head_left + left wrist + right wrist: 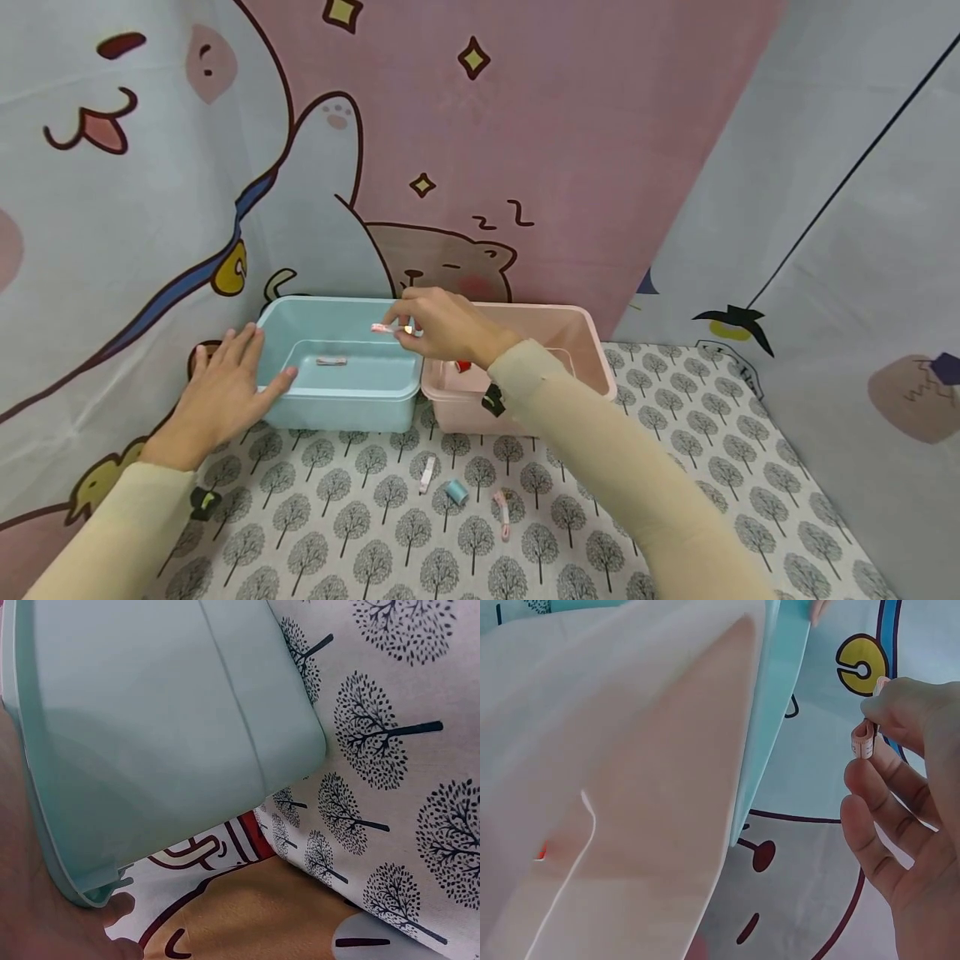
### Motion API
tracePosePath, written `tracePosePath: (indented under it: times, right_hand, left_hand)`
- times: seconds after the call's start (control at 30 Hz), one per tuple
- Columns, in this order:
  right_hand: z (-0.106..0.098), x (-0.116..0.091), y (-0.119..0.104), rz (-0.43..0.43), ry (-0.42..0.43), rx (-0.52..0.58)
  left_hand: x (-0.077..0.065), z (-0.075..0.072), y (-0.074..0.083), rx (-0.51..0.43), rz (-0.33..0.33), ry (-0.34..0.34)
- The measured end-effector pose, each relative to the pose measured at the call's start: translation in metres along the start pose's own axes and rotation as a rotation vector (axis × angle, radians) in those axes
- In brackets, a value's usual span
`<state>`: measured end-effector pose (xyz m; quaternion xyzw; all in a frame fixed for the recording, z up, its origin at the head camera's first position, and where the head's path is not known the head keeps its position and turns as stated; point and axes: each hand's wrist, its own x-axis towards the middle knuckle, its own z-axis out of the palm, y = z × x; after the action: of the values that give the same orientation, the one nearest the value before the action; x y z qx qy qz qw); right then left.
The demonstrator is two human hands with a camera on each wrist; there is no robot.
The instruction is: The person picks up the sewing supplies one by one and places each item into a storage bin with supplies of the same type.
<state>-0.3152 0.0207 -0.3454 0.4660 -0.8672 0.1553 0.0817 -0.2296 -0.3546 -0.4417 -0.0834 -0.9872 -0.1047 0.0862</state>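
Head view: a cartoon-print backdrop (pixel 600 150) rises behind a bench (pixel 337 521) spread with tree-print cloth, where a blue bin (pixel 341 414) and a pink bin (pixel 459 419) stand side by side. A person's left hand (pixel 228 392), fingers straight and spread, rests on the blue bin's left rim; the right hand (pixel 447 325) pinches a folded pink-and-white strip (pixel 380 328) above the blue bin's right end, not yet released. Work looks roughly midway: a pale strip (pixel 331 361) lies inside the blue bin, while a pink strip (pixel 502 515) and a white strip (pixel 427 475) lie loose on the bench, seemingly left to handle. So does a light-blue spool (pixel 456 492) between them. Smallest in sight, a red piece (pixel 462 367) sits in the pink bin, whose remaining contents the right arm partly hides.
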Motion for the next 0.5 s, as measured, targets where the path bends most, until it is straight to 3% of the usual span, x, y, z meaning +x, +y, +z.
tracePosePath:
  times: [0.3, 0.5]
  right_hand:
    - [0.002, 0.014, 0.004, 0.068, -0.019, 0.003]
    - [0.003, 0.026, 0.010, 0.050, -0.017, -0.001]
  left_hand:
    - [0.002, -0.001, 0.003, 0.009, 0.002, -0.006]
    - [0.001, 0.000, 0.002, 0.014, -0.001, 0.002]
